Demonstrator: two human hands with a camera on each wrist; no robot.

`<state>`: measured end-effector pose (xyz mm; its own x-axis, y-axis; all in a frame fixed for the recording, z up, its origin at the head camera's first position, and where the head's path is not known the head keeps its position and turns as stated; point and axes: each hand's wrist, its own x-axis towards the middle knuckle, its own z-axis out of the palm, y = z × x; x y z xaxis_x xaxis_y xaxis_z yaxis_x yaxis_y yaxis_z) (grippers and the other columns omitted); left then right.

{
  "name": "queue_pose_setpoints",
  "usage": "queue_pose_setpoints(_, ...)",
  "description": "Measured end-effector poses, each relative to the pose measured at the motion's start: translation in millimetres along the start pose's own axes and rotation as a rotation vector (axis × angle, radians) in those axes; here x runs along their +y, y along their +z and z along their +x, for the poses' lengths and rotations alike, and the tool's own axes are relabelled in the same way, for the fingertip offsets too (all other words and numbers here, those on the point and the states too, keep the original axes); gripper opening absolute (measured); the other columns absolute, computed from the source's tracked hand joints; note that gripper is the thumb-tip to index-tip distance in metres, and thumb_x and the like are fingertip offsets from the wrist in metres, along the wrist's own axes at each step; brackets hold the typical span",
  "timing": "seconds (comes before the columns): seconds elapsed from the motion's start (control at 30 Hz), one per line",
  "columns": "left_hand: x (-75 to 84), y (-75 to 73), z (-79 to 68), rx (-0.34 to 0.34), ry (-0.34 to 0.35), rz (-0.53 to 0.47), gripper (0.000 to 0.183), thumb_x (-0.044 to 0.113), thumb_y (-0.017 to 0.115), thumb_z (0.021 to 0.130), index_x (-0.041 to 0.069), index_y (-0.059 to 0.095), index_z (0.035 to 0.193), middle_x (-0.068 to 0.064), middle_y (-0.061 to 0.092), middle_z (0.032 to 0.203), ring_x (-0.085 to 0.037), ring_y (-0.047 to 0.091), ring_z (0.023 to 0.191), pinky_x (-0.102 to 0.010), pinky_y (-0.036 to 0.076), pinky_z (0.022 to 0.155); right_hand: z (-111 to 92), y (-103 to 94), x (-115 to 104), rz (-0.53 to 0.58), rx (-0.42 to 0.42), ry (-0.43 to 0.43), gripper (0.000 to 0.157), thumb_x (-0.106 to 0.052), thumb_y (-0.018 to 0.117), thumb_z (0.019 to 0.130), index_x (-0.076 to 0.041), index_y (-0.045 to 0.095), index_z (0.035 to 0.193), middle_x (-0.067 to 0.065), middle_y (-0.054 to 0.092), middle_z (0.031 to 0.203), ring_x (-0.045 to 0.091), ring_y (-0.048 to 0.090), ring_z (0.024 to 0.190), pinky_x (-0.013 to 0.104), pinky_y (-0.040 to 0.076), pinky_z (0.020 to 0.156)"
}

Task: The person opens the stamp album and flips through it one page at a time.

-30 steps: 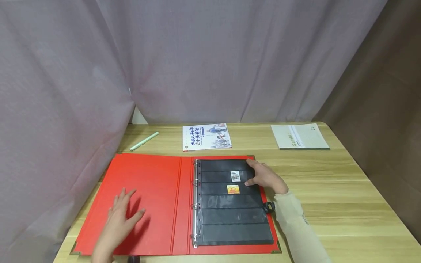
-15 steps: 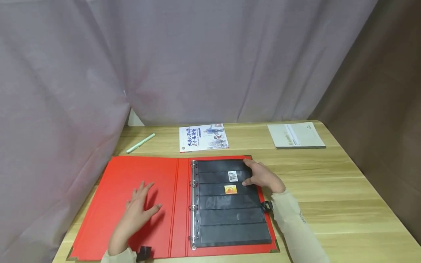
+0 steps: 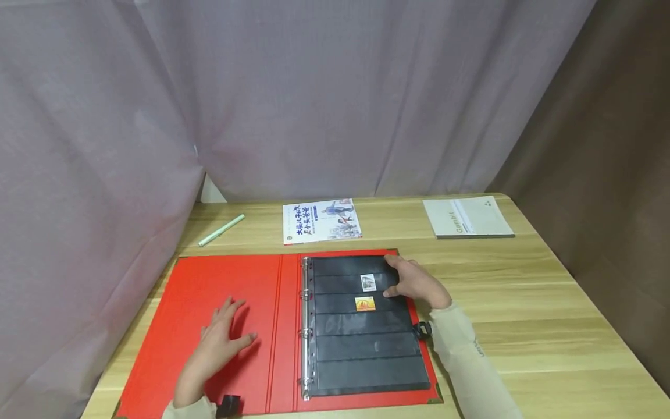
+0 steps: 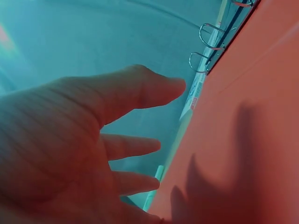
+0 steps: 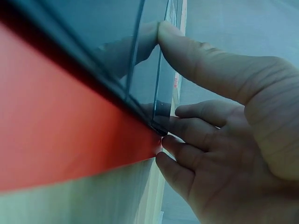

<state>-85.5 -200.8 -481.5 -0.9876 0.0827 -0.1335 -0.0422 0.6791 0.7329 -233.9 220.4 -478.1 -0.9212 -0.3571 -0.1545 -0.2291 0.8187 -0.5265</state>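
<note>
A red ring binder (image 3: 225, 331) lies open on the table, with black pocketed stamp pages (image 3: 366, 372) on its metal rings (image 3: 305, 331). A grey-and-white stamp (image 3: 369, 283) sits in an upper strip, and a yellow-orange stamp (image 3: 364, 304) in the strip below. My right hand (image 3: 419, 282) is at the pages' upper right corner. Its thumb (image 5: 173, 37) touches the top page, while the relaxed fingers (image 5: 187, 135) meet the outer edge. Over the bare left cover hovers my left hand (image 3: 217, 343), fingers spread and holding nothing; its shadow falls on the red surface.
Behind the binder lie a pale green pen (image 3: 221, 230), a white illustrated booklet (image 3: 321, 221) and, farther right, a grey-beige notebook (image 3: 467, 216). Grey curtains (image 3: 293, 105) hang along the table's back; a brown one (image 3: 586, 151) hangs on the right.
My left hand has moved rightward over the red cover, then stayed there. The right hand keeps its place at the page corner. The head view has shifted slightly.
</note>
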Motion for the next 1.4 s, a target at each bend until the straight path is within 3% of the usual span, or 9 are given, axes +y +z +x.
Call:
queue_pose_setpoints(0.37,-7.9,9.8,6.6,-0.063,-0.032,0.055,0.081,0.025,0.085,0.081,0.000,0.045,0.147,-0.035,0.018,0.160,-0.067,-0.004,0.140,-0.086,-0.002,0.098,-0.9,4.1,-3.0,-0.056,-0.028,-0.011,0.089,-0.019,0.089,0.078,0.004,0.042,0.151,0.024,0.040,0.155,0.045,0.043,0.134,0.056,0.038,0.109)
queue_pose_setpoints(1.03,-3.8,18.0,9.5,-0.034,-0.044,0.139,0.083,0.016,0.089,0.074,-0.001,0.048,0.144,-0.036,0.017,0.159,-0.067,-0.004,0.140,-0.086,-0.002,0.097,0.0,3.3,-7.2,-0.075,-0.048,-0.059,0.085,-0.013,0.084,0.083,0.001,0.038,0.154,0.023,0.036,0.158,0.043,0.042,0.136,0.055,0.038,0.109)
queue_pose_setpoints(1.4,-0.9,20.3,11.0,-0.033,-0.051,0.159,0.083,0.015,0.089,0.074,-0.001,0.048,0.144,-0.036,0.018,0.159,-0.067,-0.003,0.140,-0.087,-0.001,0.097,-0.9,7.0,-9.1,-0.040,-0.011,-0.080,0.070,-0.003,0.082,0.082,0.001,0.051,0.145,0.017,0.061,0.131,0.034,0.053,0.110,0.051,0.048,0.097)
